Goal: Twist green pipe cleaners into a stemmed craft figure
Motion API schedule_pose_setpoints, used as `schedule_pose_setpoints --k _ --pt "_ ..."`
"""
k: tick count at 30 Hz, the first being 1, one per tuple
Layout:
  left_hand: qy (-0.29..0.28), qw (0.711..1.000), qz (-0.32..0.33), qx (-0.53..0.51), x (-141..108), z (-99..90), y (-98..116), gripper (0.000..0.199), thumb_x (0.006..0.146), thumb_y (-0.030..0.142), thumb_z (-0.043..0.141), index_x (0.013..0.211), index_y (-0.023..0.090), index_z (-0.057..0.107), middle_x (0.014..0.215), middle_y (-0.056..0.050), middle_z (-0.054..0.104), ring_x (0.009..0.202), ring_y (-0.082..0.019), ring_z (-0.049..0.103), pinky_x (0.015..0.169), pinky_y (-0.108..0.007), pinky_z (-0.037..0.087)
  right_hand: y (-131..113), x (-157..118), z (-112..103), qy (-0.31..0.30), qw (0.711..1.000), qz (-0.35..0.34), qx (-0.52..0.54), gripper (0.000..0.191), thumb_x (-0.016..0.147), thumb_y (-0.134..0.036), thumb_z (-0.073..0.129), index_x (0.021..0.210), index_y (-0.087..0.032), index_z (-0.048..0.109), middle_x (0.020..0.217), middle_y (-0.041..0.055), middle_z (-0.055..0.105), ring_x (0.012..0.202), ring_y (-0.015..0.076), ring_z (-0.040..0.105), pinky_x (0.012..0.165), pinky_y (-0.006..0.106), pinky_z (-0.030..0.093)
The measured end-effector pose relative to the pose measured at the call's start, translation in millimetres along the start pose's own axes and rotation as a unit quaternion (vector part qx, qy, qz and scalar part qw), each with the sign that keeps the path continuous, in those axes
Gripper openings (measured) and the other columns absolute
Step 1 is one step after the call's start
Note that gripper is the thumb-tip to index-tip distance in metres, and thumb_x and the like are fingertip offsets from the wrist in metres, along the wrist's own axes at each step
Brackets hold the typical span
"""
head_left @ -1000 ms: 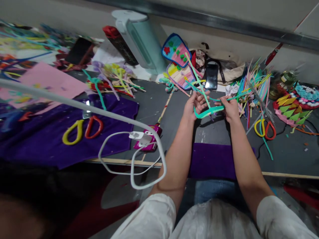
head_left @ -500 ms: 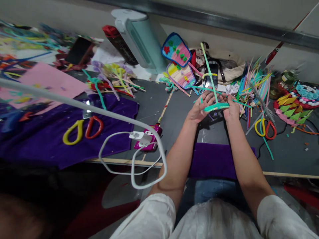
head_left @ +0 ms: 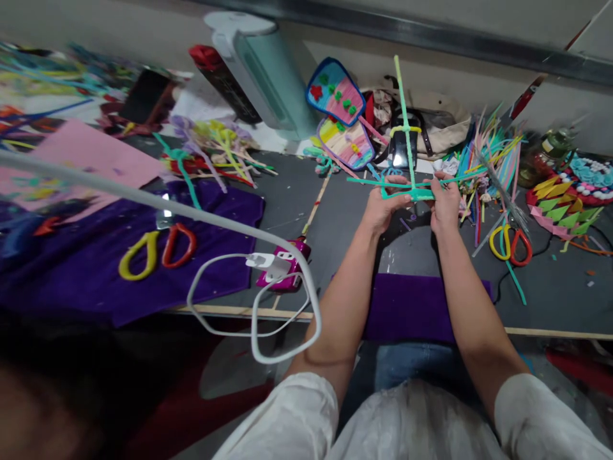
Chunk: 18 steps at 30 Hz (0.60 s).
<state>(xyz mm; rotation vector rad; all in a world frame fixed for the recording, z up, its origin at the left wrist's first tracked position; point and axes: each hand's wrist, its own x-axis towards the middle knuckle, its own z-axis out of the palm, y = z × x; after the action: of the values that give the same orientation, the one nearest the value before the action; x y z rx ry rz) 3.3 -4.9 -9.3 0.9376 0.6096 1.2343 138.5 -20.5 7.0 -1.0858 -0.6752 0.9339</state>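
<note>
A frame of pipe cleaners (head_left: 412, 195) is held up between both hands over the grey table. It has a teal base loop, a long teal crosspiece, and a pale green upright with a short yellow bar near its middle. My left hand (head_left: 383, 207) pinches the left end of the teal loop, thumb along its lower edge. At the loop's right end my right hand (head_left: 444, 201) grips it with closed fingers. Below the forearms lies a folded purple cloth (head_left: 407, 306).
Yellow-and-red-handled scissors (head_left: 510, 246) lie right, beside bundled pipe cleaners (head_left: 493, 153). More scissors (head_left: 158, 252) rest on purple cloth at left. A white cable (head_left: 191, 217) crosses in front of a magenta power block (head_left: 282, 265). Behind stand a pale blue jug (head_left: 272, 76) and woven colourful panels (head_left: 340, 96).
The pipe-cleaner frame has tipped so its upright stands straighter and its crosspiece shows more level. My left hand has gone from open-palmed to pinching the loop.
</note>
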Motion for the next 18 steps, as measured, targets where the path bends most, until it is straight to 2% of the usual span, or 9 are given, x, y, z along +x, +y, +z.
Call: schedule_pose_setpoints --k 3,8,12,18 --pt "-0.010 1.000 -0.012 -0.020 0.5 -2.9 0.3 0.051 0.058 0.020 0.089 0.104 0.021 0.065 0.102 -0.003 0.072 0.088 -0.019 0.072 0.083 -0.037 0.058 0.2 -0.5 0.9 -0.006 1.000 -0.001 0.010 0.030 0.078 -0.040 0.070 0.098 -0.026 0.052 0.085 -0.0032 0.070 0.076 0.0114 0.071 0.066 0.023 0.057" --pt "-0.062 0.997 -0.019 -0.049 0.1 -1.5 -1.3 0.064 0.054 0.017 0.091 0.113 0.022 0.066 0.103 -0.003 0.075 0.094 -0.021 0.072 0.090 -0.037 0.057 3.0 1.3 -1.0 0.001 1.000 -0.012 0.026 0.026 0.077 -0.038 0.069 0.093 -0.027 0.051 0.083 -0.0049 0.069 0.072 0.0104 0.069 0.066 0.023 0.057" --pt "-0.028 0.999 -0.012 -0.030 0.4 0.9 -4.7 0.051 0.058 0.020 0.090 0.105 0.020 0.069 0.088 -0.002 0.075 0.086 -0.020 0.073 0.086 -0.036 0.058 5.4 1.7 -0.7 -0.007 1.000 -0.024 0.011 0.021 0.081 -0.039 0.067 0.091 -0.026 0.054 0.084 -0.0048 0.068 0.071 0.0092 0.067 0.068 0.023 0.056" --pt "-0.001 0.996 -0.028 -0.084 0.7 6.4 -6.9 0.046 0.062 0.016 0.086 0.106 0.019 0.072 0.093 -0.001 0.077 0.087 -0.019 0.072 0.084 -0.036 0.058 6.2 1.2 2.1 0.008 0.997 -0.082 0.010 0.006 0.081 -0.023 0.064 0.083 -0.022 0.059 0.081 -0.0043 0.065 0.073 0.0064 0.061 0.072 0.017 0.052"
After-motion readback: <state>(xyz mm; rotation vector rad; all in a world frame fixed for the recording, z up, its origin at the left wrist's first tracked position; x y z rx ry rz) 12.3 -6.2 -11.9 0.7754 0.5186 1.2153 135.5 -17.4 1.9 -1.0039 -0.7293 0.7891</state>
